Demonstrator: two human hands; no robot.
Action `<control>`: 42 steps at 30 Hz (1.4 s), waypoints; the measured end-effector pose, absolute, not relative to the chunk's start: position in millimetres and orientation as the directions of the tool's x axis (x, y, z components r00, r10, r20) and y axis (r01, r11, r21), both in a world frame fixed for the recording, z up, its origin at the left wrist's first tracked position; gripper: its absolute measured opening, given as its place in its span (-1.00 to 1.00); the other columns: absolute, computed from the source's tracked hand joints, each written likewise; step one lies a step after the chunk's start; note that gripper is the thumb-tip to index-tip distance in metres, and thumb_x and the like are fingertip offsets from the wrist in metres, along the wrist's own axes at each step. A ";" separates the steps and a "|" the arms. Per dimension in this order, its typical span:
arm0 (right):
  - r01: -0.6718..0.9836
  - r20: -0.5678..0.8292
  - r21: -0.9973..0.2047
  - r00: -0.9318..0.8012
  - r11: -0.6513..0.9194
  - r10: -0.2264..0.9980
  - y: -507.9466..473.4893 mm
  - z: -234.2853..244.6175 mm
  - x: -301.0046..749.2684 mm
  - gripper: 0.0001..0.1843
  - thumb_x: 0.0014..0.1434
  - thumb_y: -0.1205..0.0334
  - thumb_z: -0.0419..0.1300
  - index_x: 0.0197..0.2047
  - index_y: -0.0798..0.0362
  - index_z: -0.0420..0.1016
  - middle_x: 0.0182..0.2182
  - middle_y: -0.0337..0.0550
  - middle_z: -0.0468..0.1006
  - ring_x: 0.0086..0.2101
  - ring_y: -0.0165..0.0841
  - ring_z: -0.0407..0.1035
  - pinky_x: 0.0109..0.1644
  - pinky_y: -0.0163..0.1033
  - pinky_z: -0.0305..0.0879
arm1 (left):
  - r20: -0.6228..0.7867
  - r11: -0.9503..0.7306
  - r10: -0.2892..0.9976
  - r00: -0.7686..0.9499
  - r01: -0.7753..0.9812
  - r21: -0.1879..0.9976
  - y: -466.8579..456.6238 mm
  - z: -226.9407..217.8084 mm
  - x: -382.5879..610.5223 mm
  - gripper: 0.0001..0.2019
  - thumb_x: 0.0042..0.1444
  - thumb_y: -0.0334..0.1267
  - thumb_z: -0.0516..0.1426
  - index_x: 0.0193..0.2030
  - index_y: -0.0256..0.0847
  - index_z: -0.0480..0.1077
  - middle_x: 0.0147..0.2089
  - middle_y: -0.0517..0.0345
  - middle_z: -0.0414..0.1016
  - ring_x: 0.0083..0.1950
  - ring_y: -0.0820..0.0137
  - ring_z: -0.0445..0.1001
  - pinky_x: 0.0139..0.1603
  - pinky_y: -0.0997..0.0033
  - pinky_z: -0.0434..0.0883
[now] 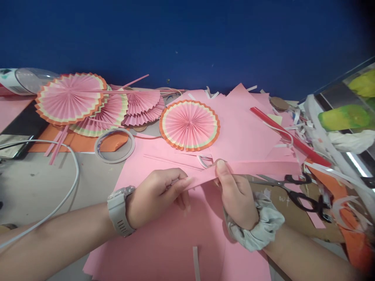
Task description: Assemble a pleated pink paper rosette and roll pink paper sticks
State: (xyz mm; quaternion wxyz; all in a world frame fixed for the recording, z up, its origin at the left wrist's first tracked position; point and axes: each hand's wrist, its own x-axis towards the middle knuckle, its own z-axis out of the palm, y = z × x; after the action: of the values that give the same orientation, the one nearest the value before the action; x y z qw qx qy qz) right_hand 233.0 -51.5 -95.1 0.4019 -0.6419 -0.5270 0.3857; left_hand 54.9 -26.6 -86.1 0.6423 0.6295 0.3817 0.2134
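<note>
A long pink paper strip (260, 168) stretches between my hands and runs on past the right one. My left hand (161, 191) pinches its left end between thumb and fingers. Further along, my right hand (236, 191) grips the strip with the thumb on top. Beneath both hands lie large pink paper sheets (181, 242). Just beyond them rests a round pleated paper rosette (190, 125), pink with a yellow and orange rim. Thin pink strips (172, 162) lie on the paper near my left hand.
More pleated rosettes (72, 99) are piled at the back left. A tape roll (114, 145) and a white cable (74, 160) lie on the left. Scissors (301, 195), a red stick-like piece (293, 138) and paper scraps crowd the right. A blue wall (181, 43) stands behind.
</note>
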 end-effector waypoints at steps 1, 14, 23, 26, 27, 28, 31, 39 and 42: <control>0.366 -0.069 -0.923 0.152 -0.121 0.986 -51.5 -95.1 233.0 -0.46 0.27 -0.05 -0.08 -0.66 0.02 -0.09 -0.69 -0.35 -0.06 -0.64 -0.50 -0.12 -0.56 -0.29 -0.07 | -0.220 0.113 0.753 0.620 0.207 0.972 -26.4 -86.2 54.7 -0.66 0.29 -0.13 -0.07 -0.41 -0.28 0.32 -0.53 0.16 0.49 -0.48 0.52 0.47 -0.36 0.56 0.41; 0.405 -0.042 -0.903 0.256 -0.146 0.966 -55.4 -102.0 236.0 -0.48 0.24 -0.04 -0.03 -0.67 0.02 0.03 -0.70 -0.33 0.05 -0.62 -0.48 0.03 -0.53 -0.33 0.09 | -0.241 0.075 0.777 0.581 0.294 0.953 -27.1 -85.9 55.3 -0.64 0.30 -0.13 -0.10 -0.41 -0.26 0.32 -0.52 0.18 0.49 -0.47 0.51 0.45 -0.34 0.54 0.40; 0.452 -0.157 -0.892 -0.269 -0.019 0.950 -46.1 -87.8 238.2 -0.51 0.29 -0.03 -0.14 -0.61 0.02 0.07 -0.65 -0.32 0.10 -0.59 -0.47 0.07 -0.49 -0.32 0.09 | -0.204 0.101 0.760 0.617 0.198 0.975 -25.4 -87.8 54.5 -0.67 0.30 -0.15 -0.11 -0.39 -0.27 0.30 -0.53 0.17 0.46 -0.51 0.51 0.46 -0.38 0.54 0.41; 0.483 -0.155 -0.875 -0.241 -0.020 0.958 -45.6 -86.0 236.6 -0.54 0.30 0.03 -0.14 -0.61 0.01 0.04 -0.66 -0.33 0.08 -0.61 -0.47 0.06 -0.52 -0.32 0.07 | -0.198 0.087 0.764 0.614 0.206 0.975 -26.4 -87.8 54.7 -0.67 0.31 -0.16 -0.12 -0.39 -0.27 0.29 -0.52 0.17 0.47 -0.50 0.51 0.46 -0.37 0.54 0.41; 0.470 -0.145 -0.883 -0.266 -0.003 0.953 -45.3 -86.1 236.4 -0.55 0.31 0.06 -0.14 -0.60 0.01 0.05 -0.65 -0.33 0.09 -0.61 -0.47 0.06 -0.52 -0.32 0.07 | -0.201 0.083 0.763 0.615 0.215 0.973 -26.8 -87.5 54.7 -0.66 0.31 -0.16 -0.12 -0.39 -0.27 0.29 -0.52 0.17 0.47 -0.49 0.51 0.46 -0.37 0.54 0.41; 0.448 -0.133 -0.894 -0.306 0.019 0.943 -45.0 -86.6 236.3 -0.56 0.31 0.09 -0.14 -0.60 0.01 0.05 -0.64 -0.33 0.09 -0.60 -0.47 0.06 -0.52 -0.32 0.07 | -0.203 0.078 0.760 0.618 0.224 0.971 -27.3 -87.3 54.6 -0.66 0.31 -0.15 -0.11 -0.40 -0.27 0.30 -0.52 0.16 0.47 -0.49 0.51 0.46 -0.36 0.55 0.40; 0.432 -0.119 -0.899 -0.396 0.070 0.910 -44.1 -88.3 235.9 -0.60 0.31 0.15 -0.12 -0.57 0.01 0.06 -0.62 -0.34 0.10 -0.58 -0.47 0.08 -0.48 -0.34 0.10 | -0.198 0.050 0.749 0.632 0.245 0.968 -28.2 -86.6 54.5 -0.66 0.30 -0.14 -0.09 -0.39 -0.28 0.32 -0.50 0.16 0.47 -0.47 0.51 0.46 -0.34 0.55 0.40; 0.467 -0.126 -0.882 -0.369 0.066 0.921 -45.7 -85.8 232.9 -0.61 0.32 0.13 -0.13 -0.54 0.00 0.13 -0.62 -0.34 0.18 -0.57 -0.45 0.13 -0.44 -0.32 0.14 | -0.195 0.056 0.738 0.646 0.230 0.972 -26.5 -87.3 54.5 -0.68 0.31 -0.17 -0.10 -0.38 -0.28 0.29 -0.49 0.15 0.48 -0.47 0.51 0.47 -0.35 0.55 0.41; 0.435 -0.160 -0.899 -0.428 0.047 0.890 -45.3 -85.6 233.6 -0.60 0.33 0.14 -0.13 -0.50 -0.02 0.30 -0.55 -0.31 0.38 -0.47 -0.42 0.30 -0.27 -0.31 0.23 | -0.211 0.076 0.732 0.647 0.230 0.970 -26.2 -87.7 53.8 -0.70 0.30 -0.17 -0.10 -0.38 -0.27 0.28 -0.52 0.17 0.46 -0.49 0.51 0.47 -0.37 0.55 0.41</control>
State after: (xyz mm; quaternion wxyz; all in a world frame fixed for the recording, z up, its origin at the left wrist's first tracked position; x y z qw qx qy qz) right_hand 233.6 -45.3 -85.6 0.2305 -0.4828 -0.6858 0.4935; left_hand 53.8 -26.2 -87.7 0.6334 0.6500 0.3700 0.1984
